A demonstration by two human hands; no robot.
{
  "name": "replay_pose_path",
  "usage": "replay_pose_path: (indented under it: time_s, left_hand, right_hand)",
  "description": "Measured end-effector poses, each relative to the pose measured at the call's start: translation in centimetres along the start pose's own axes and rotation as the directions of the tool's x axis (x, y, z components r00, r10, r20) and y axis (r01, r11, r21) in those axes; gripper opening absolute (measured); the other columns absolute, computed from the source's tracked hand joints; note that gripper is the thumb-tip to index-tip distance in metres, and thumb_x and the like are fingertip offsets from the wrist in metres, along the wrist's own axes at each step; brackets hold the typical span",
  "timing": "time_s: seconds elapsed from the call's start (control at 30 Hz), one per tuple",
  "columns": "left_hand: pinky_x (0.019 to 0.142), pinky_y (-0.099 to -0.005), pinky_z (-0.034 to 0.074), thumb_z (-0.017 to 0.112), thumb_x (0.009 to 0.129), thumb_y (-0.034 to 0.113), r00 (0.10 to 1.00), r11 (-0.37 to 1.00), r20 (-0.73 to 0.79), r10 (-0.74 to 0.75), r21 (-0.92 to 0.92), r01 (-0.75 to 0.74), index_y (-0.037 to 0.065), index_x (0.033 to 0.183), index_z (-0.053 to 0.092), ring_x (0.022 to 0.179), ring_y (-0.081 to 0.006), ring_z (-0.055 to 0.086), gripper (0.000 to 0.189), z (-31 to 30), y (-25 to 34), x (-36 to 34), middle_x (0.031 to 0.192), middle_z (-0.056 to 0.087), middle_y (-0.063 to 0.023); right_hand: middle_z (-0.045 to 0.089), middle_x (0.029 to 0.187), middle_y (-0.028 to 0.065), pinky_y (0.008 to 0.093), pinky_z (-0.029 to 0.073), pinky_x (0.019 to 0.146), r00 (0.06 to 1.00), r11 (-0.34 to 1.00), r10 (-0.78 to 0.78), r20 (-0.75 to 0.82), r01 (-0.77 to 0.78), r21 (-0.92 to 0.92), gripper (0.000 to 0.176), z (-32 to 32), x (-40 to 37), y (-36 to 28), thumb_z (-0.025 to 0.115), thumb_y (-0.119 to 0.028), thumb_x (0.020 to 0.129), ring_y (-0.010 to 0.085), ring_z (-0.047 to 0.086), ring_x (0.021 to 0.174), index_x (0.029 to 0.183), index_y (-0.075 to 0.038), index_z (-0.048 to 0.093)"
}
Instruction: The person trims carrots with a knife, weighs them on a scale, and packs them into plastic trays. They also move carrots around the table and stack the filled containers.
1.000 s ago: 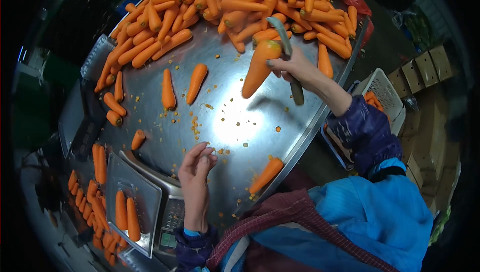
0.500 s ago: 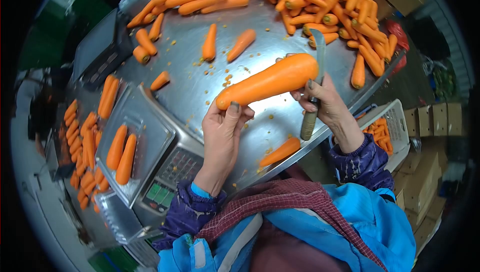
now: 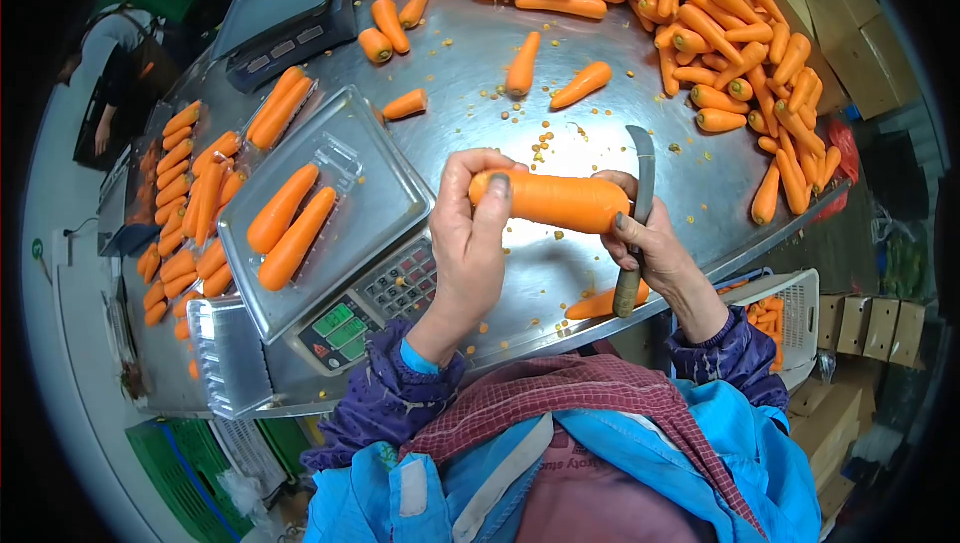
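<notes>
A large carrot [image 3: 560, 203] is held lengthwise between my two hands above the metal table [image 3: 500, 283]. My left hand [image 3: 472, 243] is closed round its left end, thumb on top. My right hand [image 3: 660, 248] grips a knife [image 3: 645, 168] with a curved blade pointing up and a worn handle below; its fingers also touch the carrot's right end. Beneath the knife handle lies another carrot [image 3: 600, 305], partly hidden. Two loose carrots, one of them here [image 3: 582, 85], rest beyond my hands among small trimmings.
A big carrot pile [image 3: 720, 33] covers the far right. At left, a scale [image 3: 400, 278] bears two carrots in a clear tray [image 3: 335, 168], beside several packed carrots [image 3: 205, 193]. A white crate [image 3: 800, 318] stands lower right. Another person [image 3: 115, 53] is at the far left.
The carrot has come level from its slant, and my left hand has moved up round its end. My view has swung, so the table and scale appear shifted right.
</notes>
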State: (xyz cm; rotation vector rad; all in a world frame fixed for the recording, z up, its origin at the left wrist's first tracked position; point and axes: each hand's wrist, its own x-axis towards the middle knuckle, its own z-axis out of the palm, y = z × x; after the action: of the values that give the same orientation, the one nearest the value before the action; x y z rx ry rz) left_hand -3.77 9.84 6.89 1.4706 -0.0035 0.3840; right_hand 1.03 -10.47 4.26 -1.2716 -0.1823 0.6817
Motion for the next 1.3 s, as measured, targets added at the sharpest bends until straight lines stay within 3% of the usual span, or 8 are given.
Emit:
replay_pose_path:
  time_s: [0.07, 0.17, 0.23, 0.37, 0.53, 0.77, 0.97, 1.3]
  left_hand:
    - [0.084, -0.0309, 0.044, 0.033, 0.096, 0.024, 0.999, 0.999, 0.009, -0.033, 0.036, 0.032, 0.001, 0.091, 0.048, 0.092, -0.0174, 0.054, 0.028, -0.8, 0.6, 0.5, 0.094, 0.054, -0.0121]
    - [0.084, -0.0333, 0.046, 0.026, 0.099, 0.03, 0.896, 0.761, 0.132, -0.425, -0.484, 0.432, 0.001, 0.096, 0.051, 0.094, -0.0185, 0.055, 0.038, -2.8, -0.6, 1.1, 0.094, 0.056, -0.0114]
    - [0.085, -0.0336, 0.045, 0.027, 0.099, 0.031, 0.896, 0.768, 0.111, -0.43, -0.477, 0.428, 0.001, 0.101, 0.052, 0.095, -0.0181, 0.055, 0.039, -2.2, -0.6, 0.5, 0.097, 0.057, -0.0111]
    - [0.09, -0.0348, 0.043, 0.03, 0.098, 0.038, 0.943, 0.841, 0.128, -0.308, -0.427, 0.333, -0.001, 0.121, 0.047, 0.102, -0.0183, 0.054, 0.048, -0.4, -0.4, -0.3, 0.112, 0.055, -0.0106]
    - [0.09, -0.0351, 0.044, 0.049, 0.093, 0.029, 0.975, 0.962, 0.166, -0.147, -0.206, 0.18, 0.001, 0.126, 0.044, 0.107, -0.0164, 0.051, 0.043, -1.0, -0.9, -0.5, 0.121, 0.05, -0.0105]
    - [0.091, -0.0359, 0.045, 0.051, 0.093, 0.022, 0.989, 0.974, 0.103, -0.108, -0.188, 0.126, 0.002, 0.123, 0.044, 0.109, -0.0176, 0.051, 0.037, -1.4, -0.8, -0.5, 0.118, 0.052, -0.011]
    - [0.093, -0.0404, 0.044, 0.044, 0.095, 0.023, 0.961, 0.846, 0.069, -0.267, -0.46, 0.268, 0.004, 0.116, 0.041, 0.11, -0.0266, 0.052, 0.029, -2.7, 0.4, -0.6, 0.117, 0.052, -0.0151]
    - [0.093, -0.0491, 0.042, 0.045, 0.094, 0.027, 0.864, 0.648, -0.227, -0.449, -0.749, 0.14, 0.007, 0.11, 0.047, 0.111, -0.0313, 0.051, 0.026, -8.2, -0.6, -1.9, 0.118, 0.05, -0.0153]
  right_hand:
    - [0.046, 0.066, -0.0007, 0.0166, 0.029, 0.038, 1.0, 1.0, 0.017, 0.005, -0.017, -0.004, 0.068, -0.1, 0.0, 0.4, 0.067, -0.045, 0.078, 0.0032, 0.037, 0.044, 0.121, 0.0, 0.043]
    - [0.044, 0.065, -0.0009, 0.0165, 0.029, 0.038, 0.994, 0.982, 0.105, 0.023, -0.107, 0.157, 0.058, 0.0, -0.3, 0.9, 0.061, -0.045, 0.083, 0.0034, 0.036, 0.044, 0.118, -0.001, 0.045]
    - [0.044, 0.065, 0.0009, 0.0162, 0.029, 0.038, 0.964, 0.923, 0.189, 0.187, -0.239, 0.3, 0.05, -0.9, -0.4, 2.6, 0.048, -0.046, 0.09, 0.0035, 0.036, 0.045, 0.114, -0.001, 0.046]
    - [0.051, 0.079, 0.0106, 0.0158, 0.028, 0.035, 0.918, 0.797, 0.379, 0.119, -0.389, 0.461, 0.057, 1.8, -0.1, 2.8, 0.026, -0.052, 0.095, 0.0035, 0.033, 0.042, 0.116, -0.001, 0.043]
    - [0.052, 0.079, 0.012, 0.0149, 0.027, 0.032, 0.88, 0.734, 0.417, 0.228, -0.474, 0.486, 0.062, 2.1, 0.4, 3.1, 0.022, -0.054, 0.094, 0.0024, 0.031, 0.038, 0.112, 0.001, 0.045]
    - [0.05, 0.06, 0.0062, 0.0157, 0.025, 0.029, 0.789, 0.71, 0.534, 0.306, -0.614, 0.346, 0.066, 2.5, 1.1, 3.2, 0.019, -0.056, 0.093, 0.0022, 0.031, 0.033, 0.1, 0.002, 0.049]
    - [0.05, 0.059, 0.0061, 0.0159, 0.024, 0.029, 0.752, 0.719, 0.6, 0.272, -0.656, 0.23, 0.068, 3.9, 1.7, 2.5, 0.019, -0.058, 0.092, 0.0028, 0.031, 0.032, 0.095, 0.002, 0.05]
    - [0.056, 0.074, 0.0097, 0.0177, 0.026, 0.032, 0.82, 0.854, 0.472, 0.324, -0.516, 0.064, 0.057, 7.9, 3.6, 0.7, 0.025, -0.051, 0.094, 0.0046, 0.034, 0.037, 0.106, 0.001, 0.048]
